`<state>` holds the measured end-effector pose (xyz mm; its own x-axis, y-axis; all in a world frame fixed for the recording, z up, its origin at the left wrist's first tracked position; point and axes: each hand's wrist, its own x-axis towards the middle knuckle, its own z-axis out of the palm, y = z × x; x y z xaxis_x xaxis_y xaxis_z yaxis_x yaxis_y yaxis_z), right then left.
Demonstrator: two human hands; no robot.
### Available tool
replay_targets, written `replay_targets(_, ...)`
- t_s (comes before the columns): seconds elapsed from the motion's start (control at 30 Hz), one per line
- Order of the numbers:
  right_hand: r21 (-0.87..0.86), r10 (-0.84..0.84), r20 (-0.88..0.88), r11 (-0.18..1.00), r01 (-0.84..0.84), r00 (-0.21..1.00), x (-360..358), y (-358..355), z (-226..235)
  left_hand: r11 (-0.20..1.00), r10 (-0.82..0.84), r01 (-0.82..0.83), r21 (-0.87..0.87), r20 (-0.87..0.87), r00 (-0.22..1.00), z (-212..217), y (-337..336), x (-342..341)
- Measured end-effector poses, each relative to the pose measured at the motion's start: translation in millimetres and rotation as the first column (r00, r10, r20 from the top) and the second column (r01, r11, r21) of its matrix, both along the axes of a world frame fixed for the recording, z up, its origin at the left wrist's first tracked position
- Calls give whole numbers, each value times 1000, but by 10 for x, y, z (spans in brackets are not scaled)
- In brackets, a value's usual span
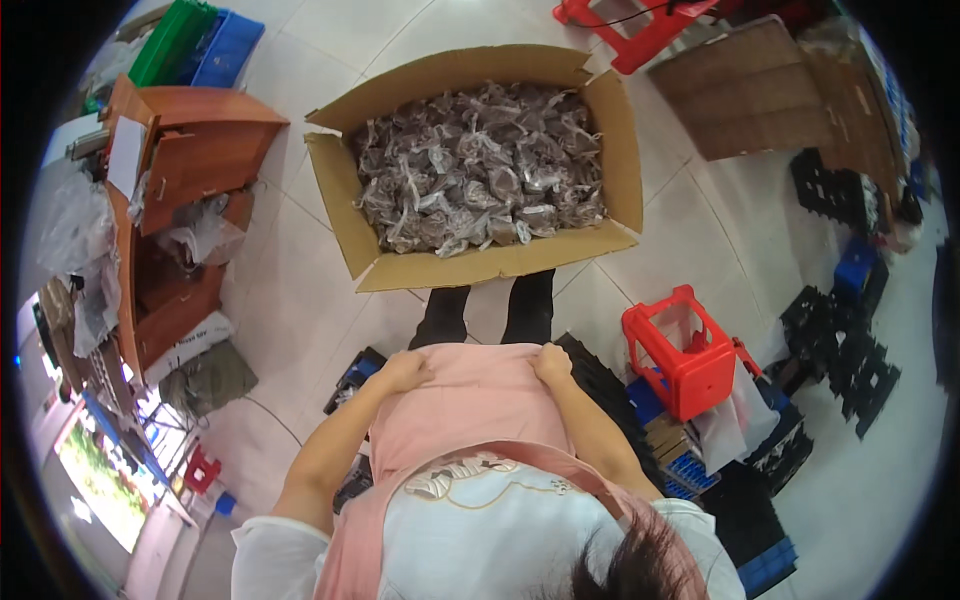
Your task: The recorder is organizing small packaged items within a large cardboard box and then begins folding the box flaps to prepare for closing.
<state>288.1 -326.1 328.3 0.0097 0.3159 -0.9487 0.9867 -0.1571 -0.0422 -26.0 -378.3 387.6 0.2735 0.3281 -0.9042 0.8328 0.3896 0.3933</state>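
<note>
I look straight down my own front. My left hand (403,370) and my right hand (552,363) both pinch the lower hem of the pink apron (478,395) I wear, one at each corner. Below the hem my legs in black trousers (490,310) stand on the pale tiled floor. Just past my feet sits a large open cardboard box (372,268) filled with several small clear bags of dark parts (480,165). Neither hand touches the box.
A red plastic stool (685,350) lies tipped at my right over blue and black crates (770,450). A brown wooden desk unit (185,170) with plastic bags stands at the left. Flattened cardboard (760,90) and another red stool (640,25) lie beyond the box.
</note>
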Motion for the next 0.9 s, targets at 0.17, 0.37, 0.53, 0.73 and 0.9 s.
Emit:
replay_targets(0.17,-176,152,-489,947,-268,859,319,353,139,996,-50,60,-66,144,988,129,-206,172)
replay_targets(0.37,319,62,-200,948,5,978,164,106,297,999,33,-33,-6,225,974,31,-554,40)
replay_targets(0.53,239,80,96,966,-101,992,-152,-259,-244,957,287,-252,145,-324,901,-126,-532,-449)
replay_targets(0.73,-76,63,-123,994,-72,990,-575,-613,-269,978,180,-201,-58,-253,951,-208,-1156,-1122)
replay_targets(0.9,-237,68,-258,963,-131,964,-762,-672,117,966,251,-228,-118,249,935,-232,-1499,-1492)
